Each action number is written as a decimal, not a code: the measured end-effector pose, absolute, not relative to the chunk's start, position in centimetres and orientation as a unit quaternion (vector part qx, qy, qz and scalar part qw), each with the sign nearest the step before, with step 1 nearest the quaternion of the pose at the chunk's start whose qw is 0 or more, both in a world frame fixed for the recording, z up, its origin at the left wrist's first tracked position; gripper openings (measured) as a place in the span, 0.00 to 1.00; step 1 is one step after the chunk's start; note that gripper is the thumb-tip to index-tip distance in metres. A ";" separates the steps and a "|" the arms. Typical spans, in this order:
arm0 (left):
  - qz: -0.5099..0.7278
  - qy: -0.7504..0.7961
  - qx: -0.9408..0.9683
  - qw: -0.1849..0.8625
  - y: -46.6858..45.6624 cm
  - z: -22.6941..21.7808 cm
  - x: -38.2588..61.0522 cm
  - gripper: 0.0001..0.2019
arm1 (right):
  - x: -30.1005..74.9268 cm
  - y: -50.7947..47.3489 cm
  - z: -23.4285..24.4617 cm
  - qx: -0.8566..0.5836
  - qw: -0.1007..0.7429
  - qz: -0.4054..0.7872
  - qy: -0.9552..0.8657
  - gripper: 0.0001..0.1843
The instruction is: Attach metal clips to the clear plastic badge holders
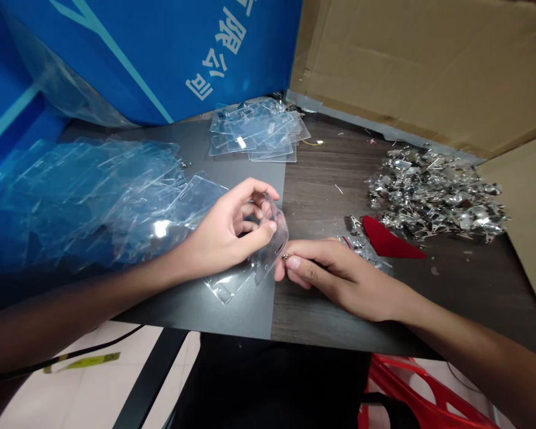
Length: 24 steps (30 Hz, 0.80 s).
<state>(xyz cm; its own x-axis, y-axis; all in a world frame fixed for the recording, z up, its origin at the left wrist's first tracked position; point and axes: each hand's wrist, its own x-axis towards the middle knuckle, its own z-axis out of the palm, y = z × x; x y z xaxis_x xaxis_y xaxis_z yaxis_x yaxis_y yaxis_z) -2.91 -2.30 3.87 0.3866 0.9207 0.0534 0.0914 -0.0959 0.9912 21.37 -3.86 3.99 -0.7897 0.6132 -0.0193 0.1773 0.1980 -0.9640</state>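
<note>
Curling around a clear plastic badge holder (274, 235), the left hand (221, 235) grips it between fingers and thumb, while the right hand (335, 277) pinches a small metal clip (286, 257) just beside the holder's edge, both held above the dark surface (232, 313).

Bright, fairly even light, apparently from above. Hard white glare on plastic badge holders (161, 229); small sparkling highlights across metal clips (435, 193). Soft shadow beneath left hand (223, 235). Left forearm (71, 304) dark, underexposed. Wide-angle bowing toward frame edges. Nothing clearly out of focus.
</note>
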 end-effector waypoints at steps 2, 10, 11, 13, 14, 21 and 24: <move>0.383 0.401 0.635 0.538 -2.3 3.9 -2.9 0.19 | 21.4 -3.9 4.0 -0.273 0.185 0.580 -0.745 0.20; 0.375 0.405 0.641 0.533 -2.6 3.8 -2.7 0.20 | 21.5 -3.8 3.7 -0.281 0.182 0.585 -0.738 0.21; 0.370 0.408 0.644 0.531 -2.7 3.8 -2.7 0.20 | 21.4 -3.8 3.7 -0.284 0.183 0.586 -0.737 0.21; 0.358 0.412 0.648 0.531 -2.8 3.7 -2.6 0.20 | 21.1 -3.8 3.6 -0.300 0.184 0.588 -0.728 0.22; 0.356 0.413 0.648 0.531 -2.9 3.7 -2.6 0.19 | 21.0 -3.8 3.6 -0.313 0.184 0.589 -0.722 0.22; 0.385 0.413 0.641 0.520 -2.6 3.2 -2.7 0.19 | 21.0 -3.7 4.0 -0.348 0.185 0.544 -0.741 0.21; 0.376 0.407 0.636 0.537 -2.5 3.3 -2.8 0.18 | 21.1 -4.0 4.3 -0.321 0.184 0.550 -0.749 0.16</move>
